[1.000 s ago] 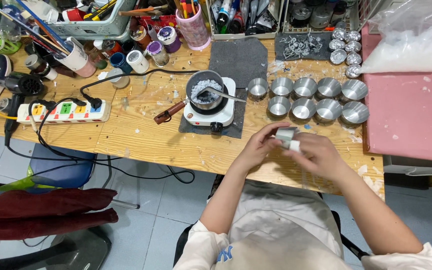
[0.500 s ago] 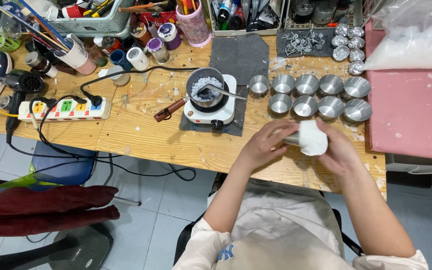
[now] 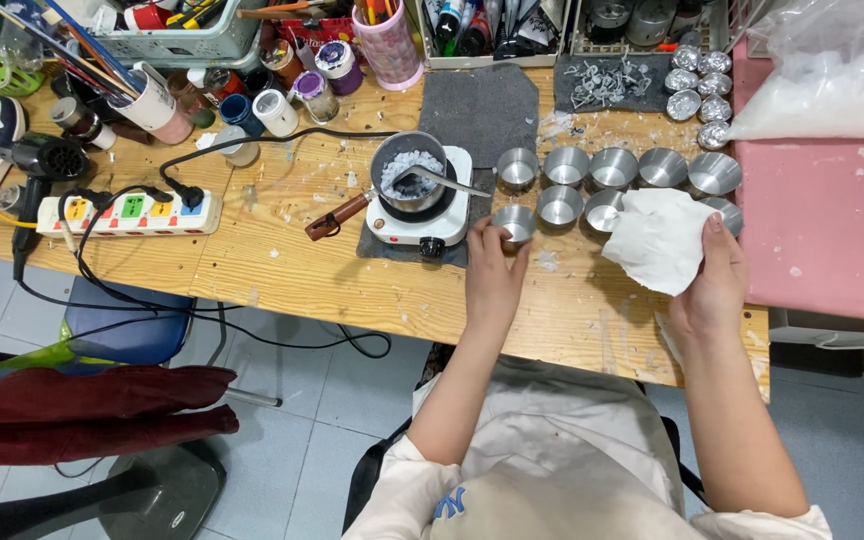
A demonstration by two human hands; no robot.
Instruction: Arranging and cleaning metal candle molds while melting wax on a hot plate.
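The left hand [image 3: 492, 275] grips a cup [image 3: 514, 222] by its rim, setting it left of the near row. The right hand [image 3: 714, 285] pinches a tissue [image 3: 660, 238], lifted clear of the cups.

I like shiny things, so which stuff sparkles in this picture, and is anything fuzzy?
Head view: the metal cups gleam under even light; the left hand and the right hand with its white cloth look sharp; table edges bend slightly.

Other stuff on your wooden table [image 3: 282, 270]

You have a small pot [image 3: 409, 170] on a white hot plate [image 3: 420, 222], a power strip [image 3: 127, 213], paint jars [image 3: 297, 95] and a pink mat [image 3: 822, 230].
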